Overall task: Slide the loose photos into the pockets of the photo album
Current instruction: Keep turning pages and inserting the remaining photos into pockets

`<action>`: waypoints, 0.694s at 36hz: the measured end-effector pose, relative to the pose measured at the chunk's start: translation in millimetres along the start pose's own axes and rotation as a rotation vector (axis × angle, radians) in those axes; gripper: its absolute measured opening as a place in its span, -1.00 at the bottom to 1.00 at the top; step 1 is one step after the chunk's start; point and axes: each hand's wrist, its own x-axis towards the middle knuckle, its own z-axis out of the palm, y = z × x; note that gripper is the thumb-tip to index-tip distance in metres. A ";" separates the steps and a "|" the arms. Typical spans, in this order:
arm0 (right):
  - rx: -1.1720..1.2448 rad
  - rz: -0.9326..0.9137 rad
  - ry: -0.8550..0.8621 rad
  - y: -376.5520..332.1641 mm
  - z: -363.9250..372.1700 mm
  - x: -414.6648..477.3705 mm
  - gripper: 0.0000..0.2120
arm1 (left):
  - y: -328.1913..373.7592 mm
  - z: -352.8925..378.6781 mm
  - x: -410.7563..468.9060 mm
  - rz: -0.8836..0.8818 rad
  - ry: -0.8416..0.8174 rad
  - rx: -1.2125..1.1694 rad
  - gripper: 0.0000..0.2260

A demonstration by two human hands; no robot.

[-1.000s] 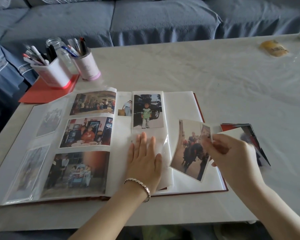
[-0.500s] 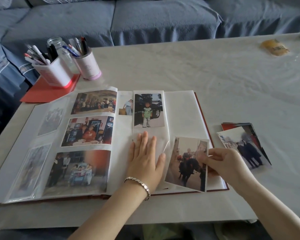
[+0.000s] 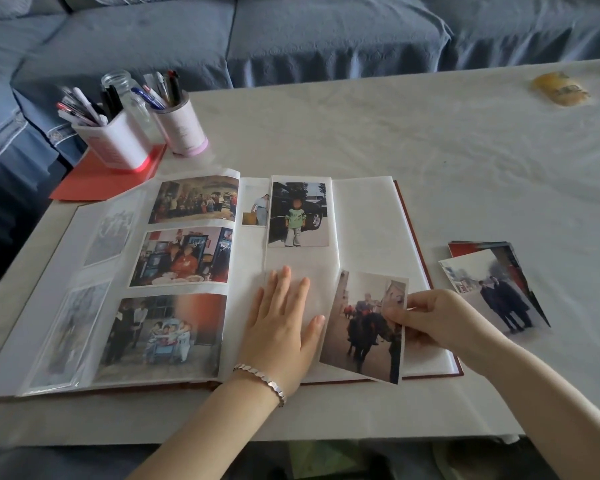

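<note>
The photo album (image 3: pixel 368 216) lies open on the table, its left page filled with photos. On the right page, one narrow pocket strip holds a photo of a child (image 3: pixel 297 214) at its top. My left hand (image 3: pixel 281 323) presses flat on the empty lower pocket of that strip. My right hand (image 3: pixel 430 318) pinches the right edge of a loose photo of a dark horse (image 3: pixel 364 327), whose left edge lies at the pocket's right side. A small stack of loose photos (image 3: pixel 492 282) lies on the table right of the album.
Two pen holders (image 3: pixel 118 140) (image 3: pixel 184 126) and a glass jar (image 3: pixel 125 88) stand at the back left on a red sheet (image 3: pixel 101 181). A yellow object (image 3: pixel 560 90) lies at the far right. A blue sofa (image 3: pixel 291 36) runs behind the table.
My right hand has carried the horse photo down and left from above the stack to the pocket's edge beside my left hand. My left hand has stayed flat on the page.
</note>
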 end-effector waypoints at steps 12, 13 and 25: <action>-0.107 -0.085 -0.043 -21.5 21.5 16.0 -0.78 | -3.1 -6.6 -5.1 0.009 0.072 -0.377 -0.44; -0.083 -0.083 -0.051 -21.8 26.5 16.5 -0.79 | -3.3 -6.5 -5.7 0.019 0.083 -0.398 -0.45; 0.196 -0.096 0.010 -24.6 46.5 5.6 -0.84 | -7.0 -6.3 -6.7 -0.006 0.131 -0.494 -0.45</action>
